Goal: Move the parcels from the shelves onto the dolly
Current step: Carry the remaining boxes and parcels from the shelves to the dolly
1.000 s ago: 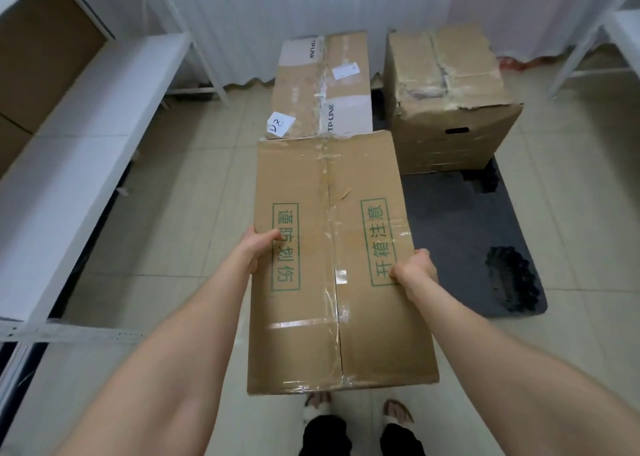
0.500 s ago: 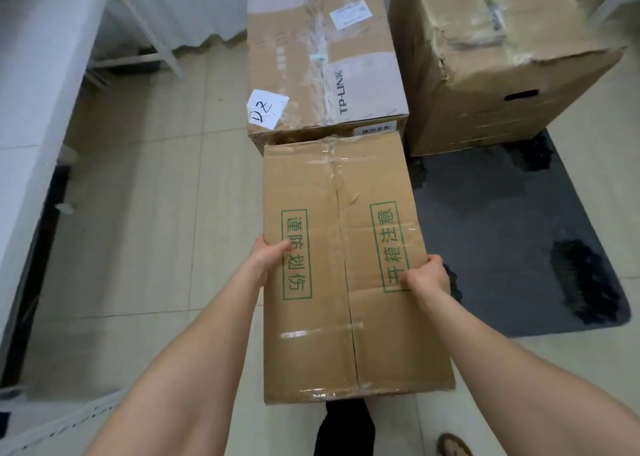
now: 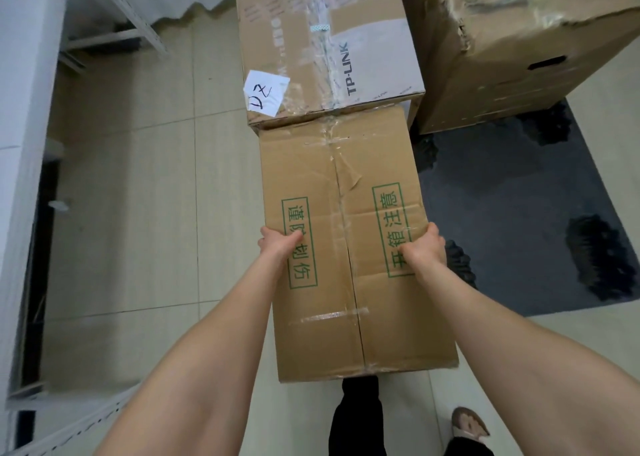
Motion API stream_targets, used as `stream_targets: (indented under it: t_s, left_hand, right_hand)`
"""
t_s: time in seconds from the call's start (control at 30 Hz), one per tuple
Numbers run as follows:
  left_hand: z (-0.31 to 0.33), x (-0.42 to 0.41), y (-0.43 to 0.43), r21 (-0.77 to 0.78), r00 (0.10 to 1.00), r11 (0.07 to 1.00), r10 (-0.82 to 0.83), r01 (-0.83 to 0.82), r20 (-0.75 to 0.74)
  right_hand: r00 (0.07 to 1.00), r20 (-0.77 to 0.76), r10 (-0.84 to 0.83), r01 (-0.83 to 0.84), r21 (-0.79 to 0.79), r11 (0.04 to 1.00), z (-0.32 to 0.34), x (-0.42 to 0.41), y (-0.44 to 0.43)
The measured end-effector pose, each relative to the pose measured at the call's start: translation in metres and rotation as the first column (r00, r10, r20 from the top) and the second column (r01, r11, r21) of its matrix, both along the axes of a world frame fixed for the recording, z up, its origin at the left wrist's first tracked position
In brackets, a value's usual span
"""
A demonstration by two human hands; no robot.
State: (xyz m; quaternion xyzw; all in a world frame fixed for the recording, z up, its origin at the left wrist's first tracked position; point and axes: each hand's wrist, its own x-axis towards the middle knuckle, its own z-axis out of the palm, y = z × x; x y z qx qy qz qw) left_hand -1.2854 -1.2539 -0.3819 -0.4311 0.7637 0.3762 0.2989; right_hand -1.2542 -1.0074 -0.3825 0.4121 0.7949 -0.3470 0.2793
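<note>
While both hands clamped it, the taped cardboard box [image 3: 346, 185] with green print sat low over the left part of the dolly [image 3: 512, 220], far end against the TP-LINK carton [image 3: 311, 33]. Left hand [image 3: 277, 246] and right hand [image 3: 424, 249] gripped its side edges, thumbs on top; the other fingers were hidden below the edges. Box underside unseen; contact with the dolly could not be told. Battered carton [image 3: 512, 50] cut off at top right.

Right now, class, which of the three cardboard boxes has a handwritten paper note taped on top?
The TP-LINK box, with its white note. The held box bears green print; the battered box has a hand slot.
</note>
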Motion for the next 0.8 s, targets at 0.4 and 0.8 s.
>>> stream_targets:
  t_s: [0.4,0.8]
  left_hand:
    - [0.119,0.024,0.078,-0.162,0.890,0.878,-0.455,0.449,0.000]
    - [0.278,0.130,0.233,-0.172,0.761,0.785,-0.620,0.596,-0.192]
  right_hand:
    - [0.946,-0.154,0.286,-0.275,0.090,0.957,0.120,0.011,0.012]
    - [0.873,-0.273,0.404,-0.363,0.189,0.913,0.278,0.118,0.116]
